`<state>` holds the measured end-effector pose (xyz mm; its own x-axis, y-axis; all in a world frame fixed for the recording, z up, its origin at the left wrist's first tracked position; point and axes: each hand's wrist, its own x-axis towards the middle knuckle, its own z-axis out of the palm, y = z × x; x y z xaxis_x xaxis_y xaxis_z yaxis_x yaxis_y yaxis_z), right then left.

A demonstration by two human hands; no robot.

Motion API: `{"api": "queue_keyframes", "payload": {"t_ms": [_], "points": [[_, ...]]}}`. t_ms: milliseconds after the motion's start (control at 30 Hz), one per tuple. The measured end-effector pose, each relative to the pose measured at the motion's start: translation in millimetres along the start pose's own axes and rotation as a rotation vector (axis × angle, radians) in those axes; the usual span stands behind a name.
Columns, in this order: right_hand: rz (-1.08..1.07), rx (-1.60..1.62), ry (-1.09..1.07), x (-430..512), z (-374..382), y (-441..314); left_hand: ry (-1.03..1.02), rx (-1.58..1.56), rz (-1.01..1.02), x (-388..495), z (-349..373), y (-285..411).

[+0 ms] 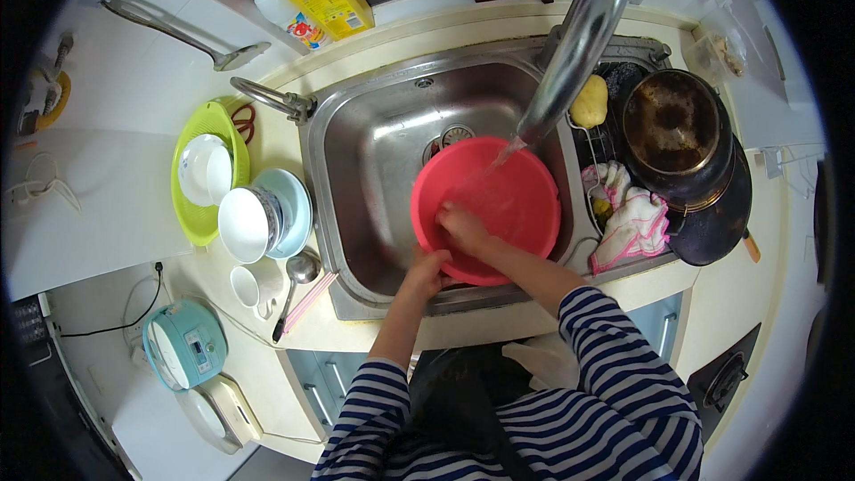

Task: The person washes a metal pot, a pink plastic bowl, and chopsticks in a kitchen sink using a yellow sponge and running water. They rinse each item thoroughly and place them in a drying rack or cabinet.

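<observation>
A red plastic basin [528, 214] rests tilted in the right part of a stainless steel sink [374, 167]. Water runs into it from a metal faucet [574, 47] above. My left hand [427, 272] grips the basin's near-left rim, with the thumb over the edge. Inside the basin, my right hand [461, 226] is against the left inner wall, its fingers bent; whether it holds anything is hidden. The drain [457, 134] shows just behind the basin.
Left of the sink stand a green basket [200, 230] with bowls, stacked bowls [244, 224], a white mug [254, 286], a ladle [302, 268] and chopsticks [310, 302]. On the right are a potato [589, 101], cloths [634, 224] and dark pans [671, 120].
</observation>
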<state>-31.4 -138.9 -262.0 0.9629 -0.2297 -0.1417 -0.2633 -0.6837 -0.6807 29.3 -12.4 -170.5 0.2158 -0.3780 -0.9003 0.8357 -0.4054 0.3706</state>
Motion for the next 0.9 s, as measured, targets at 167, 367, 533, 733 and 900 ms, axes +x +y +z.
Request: {"api": "queue_keyframes", "payload": {"t_ms": [167, 367, 533, 733, 900], "points": [[-0.139, 0.22, 0.462, 40, -43, -34, 0.038, 0.016, 0.053, -6, 5, -1], [0.175, -0.352, 0.451, 71, -87, 14, 0.028, 0.001, 0.124, -5, 5, -5], [0.206, -0.418, 0.328, -10, -103, 30, 0.054, -0.024, 0.123, 1, 3, -9], [0.35, -0.185, 1.089, -16, -297, 67, 0.068, -0.069, 0.242, 1, 3, -14], [0.5, 0.422, 0.929, 40, -375, 135, 0.11, -0.034, 0.245, 7, 4, -18]]}}
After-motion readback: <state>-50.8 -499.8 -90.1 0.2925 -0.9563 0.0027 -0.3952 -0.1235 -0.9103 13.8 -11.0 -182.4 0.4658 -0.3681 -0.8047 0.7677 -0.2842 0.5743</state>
